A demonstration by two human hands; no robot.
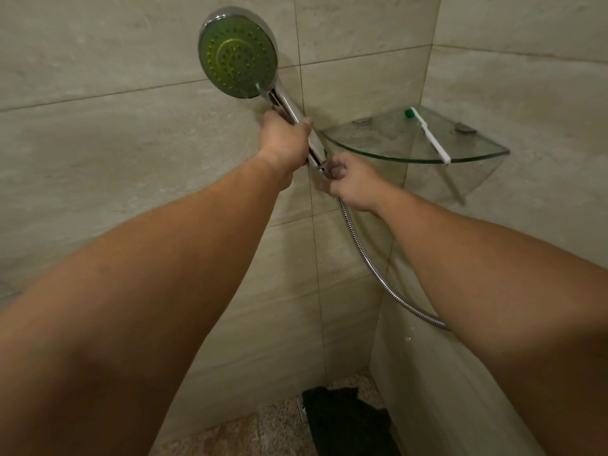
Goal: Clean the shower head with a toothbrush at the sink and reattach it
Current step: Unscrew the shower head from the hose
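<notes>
Gripping the chrome handle of the round chrome shower head with a greenish spray face [237,52], the left hand [285,142] reaches up against the beige tiled wall [98,133], its fingers curled tight around the handle just below the head, with the thumb tip showing on the far side of the metal. The shower head is held aloft and tilted, its nozzle face turned toward the camera, the handle running down and to the right. At the lower end of that handle, the right hand [350,184] sits just beside the left, its fingers [339,166] pinching the small metal nut where the ribbed silver flexible hose [368,258] meets the handle; whether the joint is fully screwed together cannot be told from this view. The hose drops from that hand, curves down and to the right, and passes behind the right forearm. In the corner of the two tiled walls, near the right hand and a little above it, a clear glass quarter-round corner shelf [378,139] is fixed on metal mounts. On it lies a white toothbrush with a green head [427,134], slanted, with its green end toward the corner and the end of its handle sticking out past the curved front edge of the glass. Far below, on the speckled pebble floor [256,432], a crumpled black cloth [345,419] lies against the base of the wall, partly covering a metal floor fitting.
</notes>
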